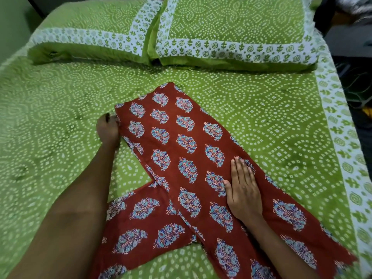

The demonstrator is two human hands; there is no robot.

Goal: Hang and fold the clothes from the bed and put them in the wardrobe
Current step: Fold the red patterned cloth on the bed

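A red garment (181, 146) printed with blue paisley motifs lies spread on the green bed (60, 121), running from the middle towards the near right corner, one part folded out to the near left. My left hand (106, 127) pinches the garment's far left edge, fingers curled on the cloth. My right hand (242, 186) lies flat on the middle of the garment with straight fingers, pressing it onto the bed.
Two green pillows with white patterned borders (90, 35) (237, 35) lie side by side at the head of the bed. The bed's right edge (346, 150) has a white border; dark floor and clutter lie beyond it.
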